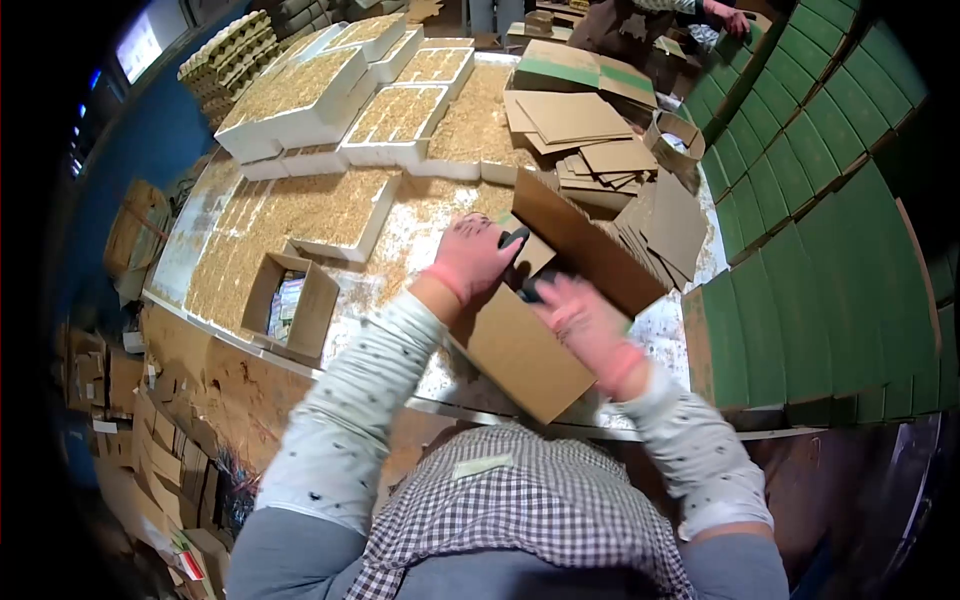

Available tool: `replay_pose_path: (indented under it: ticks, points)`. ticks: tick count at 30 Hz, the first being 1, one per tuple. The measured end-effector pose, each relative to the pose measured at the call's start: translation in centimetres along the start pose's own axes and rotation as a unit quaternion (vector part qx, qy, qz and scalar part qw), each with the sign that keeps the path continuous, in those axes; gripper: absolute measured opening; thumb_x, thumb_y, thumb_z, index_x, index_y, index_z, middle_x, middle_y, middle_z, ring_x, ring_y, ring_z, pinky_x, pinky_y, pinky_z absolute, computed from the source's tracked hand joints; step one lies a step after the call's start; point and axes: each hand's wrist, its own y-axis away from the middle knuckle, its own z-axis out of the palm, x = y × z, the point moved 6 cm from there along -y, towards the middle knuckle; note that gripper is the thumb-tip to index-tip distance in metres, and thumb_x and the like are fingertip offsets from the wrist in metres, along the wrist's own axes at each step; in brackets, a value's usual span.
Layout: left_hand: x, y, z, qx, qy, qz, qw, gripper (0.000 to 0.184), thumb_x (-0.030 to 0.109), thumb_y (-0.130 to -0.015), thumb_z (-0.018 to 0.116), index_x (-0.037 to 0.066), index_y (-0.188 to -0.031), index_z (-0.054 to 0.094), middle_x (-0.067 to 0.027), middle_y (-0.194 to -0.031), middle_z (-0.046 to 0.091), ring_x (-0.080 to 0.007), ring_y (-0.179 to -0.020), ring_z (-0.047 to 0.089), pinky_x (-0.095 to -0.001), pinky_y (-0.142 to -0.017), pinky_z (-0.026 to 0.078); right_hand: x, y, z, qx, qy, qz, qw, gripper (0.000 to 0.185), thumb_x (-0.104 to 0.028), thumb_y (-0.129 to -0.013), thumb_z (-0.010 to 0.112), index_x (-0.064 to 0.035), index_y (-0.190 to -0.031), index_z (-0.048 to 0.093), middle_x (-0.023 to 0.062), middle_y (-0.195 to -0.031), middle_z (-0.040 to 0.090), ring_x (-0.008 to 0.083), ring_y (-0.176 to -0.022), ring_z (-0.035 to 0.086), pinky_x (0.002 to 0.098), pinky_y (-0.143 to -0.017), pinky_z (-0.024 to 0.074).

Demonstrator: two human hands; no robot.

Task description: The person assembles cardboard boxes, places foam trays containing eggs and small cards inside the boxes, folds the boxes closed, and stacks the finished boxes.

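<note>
An open cardboard box (530, 358) stands tilted toward me at the table's front edge, its tall brown flap (590, 245) raised at the far side. My left hand (472, 250), in a pink glove with dark fingertips, grips the box at its left side, thumb stretched over the opening. The other left fingers are mostly hidden. My right hand (583, 322), gloved the same way, reaches over the box's right side. Motion blurs it, and its fingertips dip inside. Between the hands a smaller cardboard piece (537, 252) shows within the box. The box's contents are largely hidden.
Left of the box stands a small open carton (312, 310) with printed papers inside. White trays (395, 115) of sawdust-like material fill the back. Cardboard sheets (570, 118) lie behind the box. Green boxes (800, 290) form a wall at right. Another person's gloved hand (728, 16) is at the top right.
</note>
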Motion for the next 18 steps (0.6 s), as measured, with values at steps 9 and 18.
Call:
replay_pose_path:
  ticks: [9,18]
  points:
    - [-1.9,2.4,-1.7,0.019,0.108,-0.189,0.976,0.049,0.039,-0.082,0.053,0.008,-0.120,0.052,-0.0155,-0.115,0.056,-0.0355,-0.111,0.047,-0.0426,-0.098,0.034,3.7,1.3,0.2,0.183,-0.168,0.198,0.948,0.057,-0.036,-0.082,0.058,0.0015,-0.123,0.048,0.0279,-0.114,0.051,0.0379,-0.094,0.057,0.0424,-0.080,0.0466]
    - [-8.3,6.7,6.9,0.116,0.906,-0.220,0.343,0.042,0.025,-0.096,0.033,-0.006,-0.095,0.061,-0.0180,-0.107,0.062,-0.0253,-0.112,0.054,-0.0381,-0.104,0.034,7.9,5.6,-7.8,0.144,-0.343,0.164,0.914,0.044,-0.031,-0.056,0.082,-0.0005,-0.082,0.063,0.0122,-0.066,0.060,0.0255,-0.061,0.059,0.0335,-0.061,0.0480]
